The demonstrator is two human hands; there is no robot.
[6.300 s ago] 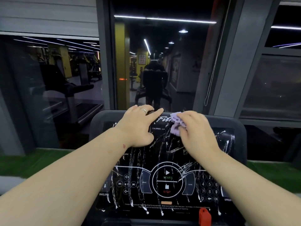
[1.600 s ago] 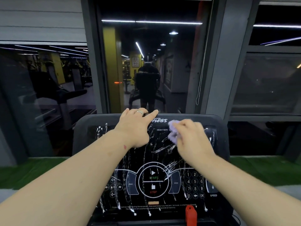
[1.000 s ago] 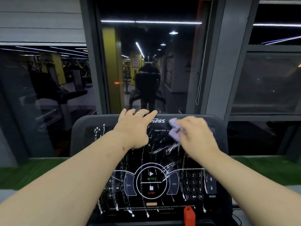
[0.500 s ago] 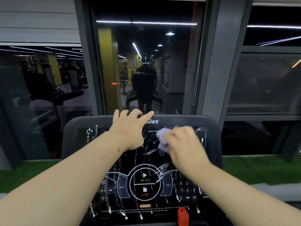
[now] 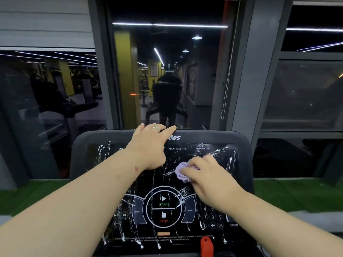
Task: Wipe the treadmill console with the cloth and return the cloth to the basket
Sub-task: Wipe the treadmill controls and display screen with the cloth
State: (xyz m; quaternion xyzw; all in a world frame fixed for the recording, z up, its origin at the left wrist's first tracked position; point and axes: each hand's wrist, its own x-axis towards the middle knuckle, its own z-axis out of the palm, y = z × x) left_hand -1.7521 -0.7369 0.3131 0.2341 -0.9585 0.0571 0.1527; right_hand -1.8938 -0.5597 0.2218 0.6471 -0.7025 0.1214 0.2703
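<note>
The treadmill console (image 5: 104,164) fills the lower middle of the frame, its black panel streaked all over with white drips and smears. The right hand (image 5: 209,180) lies on the panel right of centre, its fingers curled round a bunched lilac cloth (image 5: 181,171) and pressing it against the glass just under the "HEART RATE" label; most of the cloth is hidden under the hand, so only its left edge shows. The left hand (image 5: 150,145) rests flat at the top middle of the console, fingers straight and loosely spread, the tips reaching over the upper rim, a ring (image 5: 156,128) on one finger. Below the hands sit the round START and STOP dial (image 5: 163,210), a number keypad (image 5: 212,217) at the lower right, and a red safety clip (image 5: 207,245) at the bottom edge. Behind the console a dark window (image 5: 167,71) reflects ceiling lights and what looks like a dark figure at a machine. Green turf (image 5: 297,193) runs across the frame on both sides.
</note>
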